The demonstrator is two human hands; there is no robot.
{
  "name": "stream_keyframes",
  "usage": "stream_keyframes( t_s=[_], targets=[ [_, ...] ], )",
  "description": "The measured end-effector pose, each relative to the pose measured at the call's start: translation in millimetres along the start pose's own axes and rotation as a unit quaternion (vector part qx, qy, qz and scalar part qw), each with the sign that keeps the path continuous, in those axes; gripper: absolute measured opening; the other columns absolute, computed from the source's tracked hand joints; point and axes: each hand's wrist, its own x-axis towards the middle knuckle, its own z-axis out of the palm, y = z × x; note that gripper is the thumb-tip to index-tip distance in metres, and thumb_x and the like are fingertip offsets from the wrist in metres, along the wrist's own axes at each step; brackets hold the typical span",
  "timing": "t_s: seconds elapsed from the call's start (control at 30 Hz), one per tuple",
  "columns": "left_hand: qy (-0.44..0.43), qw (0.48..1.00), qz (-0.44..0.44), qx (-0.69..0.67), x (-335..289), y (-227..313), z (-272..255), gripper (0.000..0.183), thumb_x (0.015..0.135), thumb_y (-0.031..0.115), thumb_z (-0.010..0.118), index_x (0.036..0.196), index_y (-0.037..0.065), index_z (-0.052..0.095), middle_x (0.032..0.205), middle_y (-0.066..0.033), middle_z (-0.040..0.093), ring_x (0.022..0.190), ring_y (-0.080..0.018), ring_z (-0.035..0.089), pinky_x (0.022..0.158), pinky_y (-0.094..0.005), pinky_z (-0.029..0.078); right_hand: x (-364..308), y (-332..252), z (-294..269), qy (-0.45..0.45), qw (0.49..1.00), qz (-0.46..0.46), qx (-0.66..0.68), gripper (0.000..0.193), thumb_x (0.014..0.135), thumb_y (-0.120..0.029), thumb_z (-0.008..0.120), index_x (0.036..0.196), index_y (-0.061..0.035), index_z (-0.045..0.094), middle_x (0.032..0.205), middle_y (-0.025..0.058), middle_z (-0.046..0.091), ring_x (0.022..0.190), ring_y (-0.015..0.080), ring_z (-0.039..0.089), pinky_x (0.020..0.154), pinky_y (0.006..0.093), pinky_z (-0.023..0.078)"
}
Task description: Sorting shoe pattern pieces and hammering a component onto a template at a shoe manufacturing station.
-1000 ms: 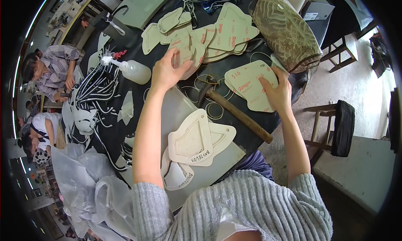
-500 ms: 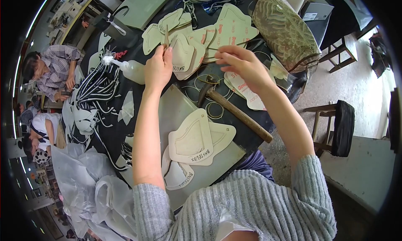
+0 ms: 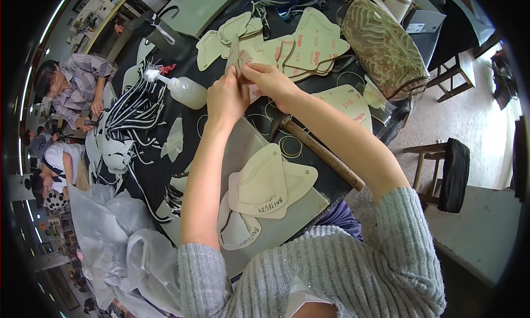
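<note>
In front of me my left hand (image 3: 227, 100) is closed around a thin cream pattern piece (image 3: 234, 48), which stands nearly edge-on above the fingers. My right hand (image 3: 270, 86) meets it there, its fingers pinched at the same piece; the fingertips are partly hidden. Just beyond both hands lies a pile of cream pattern pieces (image 3: 314, 39), some with red print. Nearer to me, more pattern pieces (image 3: 256, 180) with drawn outlines overlap on a grey board (image 3: 251, 138). Beneath my right forearm lies a hammer (image 3: 323, 152) with a wooden handle.
Left of my hands are a white squeeze bottle (image 3: 187, 93) and a bundle of black-and-white straps (image 3: 130, 116). Clear plastic sheeting (image 3: 118, 235) spreads at the near left. A patterned bag (image 3: 383, 44) lies at the far right; a stool (image 3: 441, 171) stands beyond. Two people work at left.
My right hand has moved left from open air and closed beside my left hand. The left hand, still holding its piece, appears slightly farther right and lower.
</note>
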Motion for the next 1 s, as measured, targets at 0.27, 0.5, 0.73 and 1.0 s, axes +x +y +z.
stream_keyframes(
  t_s=[0.27, 0.5, 0.73, 1.0],
  targets=[
    [0.125, 0.74, -0.175, -0.638, -25.9, 41.5, -30.1, 0.026, 0.096, 0.006, 0.052, 0.121, 0.001, 0.052, 0.12, -0.0091, 0.059, 0.103, -0.0141, 0.059, 0.086, -0.0318, 0.051, -30.2, -12.1, 0.3, -0.032, 0.986, -0.07, 0.146, 0.067, 0.086, -0.037, 0.071, 0.137, -0.0022, 0.044, 0.132, 0.0132, 0.052, 0.114, 0.0228, 0.053, 0.096, 0.0382, 0.044],
    [0.169, 0.752, -0.082, -0.632, -32.4, 42.2, -57.8, 0.058, 0.098, 0.039, 0.052, 0.136, -0.004, 0.038, 0.126, -0.0138, 0.053, 0.116, -0.0195, 0.053, 0.098, -0.0334, 0.045, -66.3, -32.8, -27.8, -0.134, 0.958, -0.053, 0.247, 0.036, 0.088, -0.005, 0.064, 0.122, 0.0011, 0.053, 0.109, 0.0149, 0.066, 0.095, 0.0236, 0.069, 0.084, 0.0377, 0.059],
    [0.256, 0.677, -0.048, -0.688, -17.8, 69.9, -72.2, 0.056, 0.102, 0.044, 0.041, 0.058, 0.01, 0.035, 0.063, -0.0061, 0.051, 0.075, -0.0255, 0.065, 0.082, -0.0551, 0.054, -109.7, -25.7, -3.0, -0.125, 0.897, 0.007, 0.425, 0.044, 0.084, -0.012, 0.073, 0.12, 0.0016, 0.053, 0.106, 0.0111, 0.065, 0.093, 0.0215, 0.067, 0.083, 0.0388, 0.057],
    [-0.183, 0.799, -0.162, -0.55, -22.1, 70.4, -32.9, 0.025, 0.095, 0.021, 0.061, 0.105, -0.001, 0.061, 0.083, -0.0045, 0.066, 0.065, -0.0077, 0.061, 0.05, -0.0219, 0.051, -130.8, -32.4, -88.1, 0.078, 0.987, -0.139, 0.023, 0.046, 0.085, -0.012, 0.071, 0.122, 0.0032, 0.049, 0.104, 0.0118, 0.065, 0.086, 0.0157, 0.066, 0.075, 0.031, 0.057]
  ],
)
